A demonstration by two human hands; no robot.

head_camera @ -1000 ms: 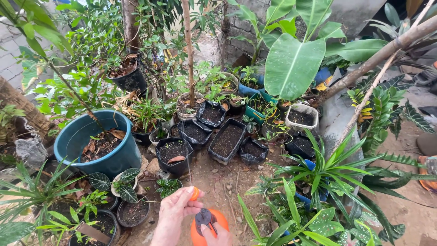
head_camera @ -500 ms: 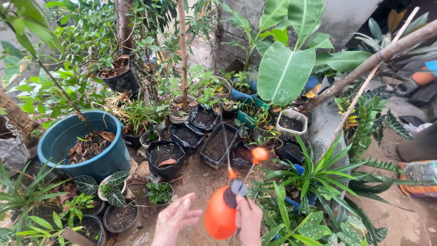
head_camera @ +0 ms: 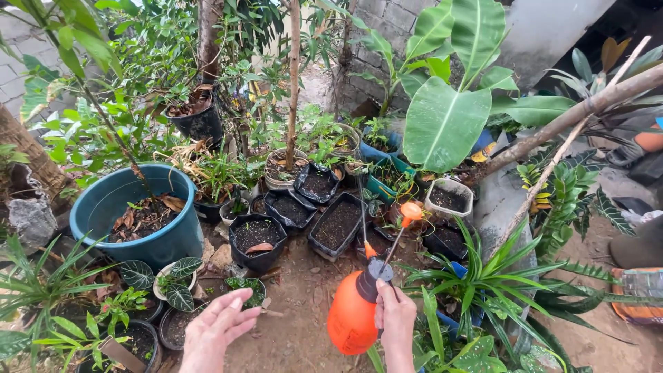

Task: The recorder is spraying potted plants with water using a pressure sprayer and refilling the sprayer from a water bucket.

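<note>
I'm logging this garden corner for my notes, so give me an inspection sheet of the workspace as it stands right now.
Surface: bare brown soil between the pots, scattered with dry leaves.
Job's things: orange pressure sprayer with a black pump top and a thin wand ending in an orange nozzle, aimed toward the black grow bags of dark soil.
Clutter: large teal pot holding dead leaves; small pots of patterned-leaf plants; white pot of soil.
Grippers: right hand grips the sprayer at its neck; left hand open, empty, held over the soil.
Cables: nothing seen.
Surroundings: brick wall, broad-leaved plant, leaning bare branch, tree trunks.
</note>
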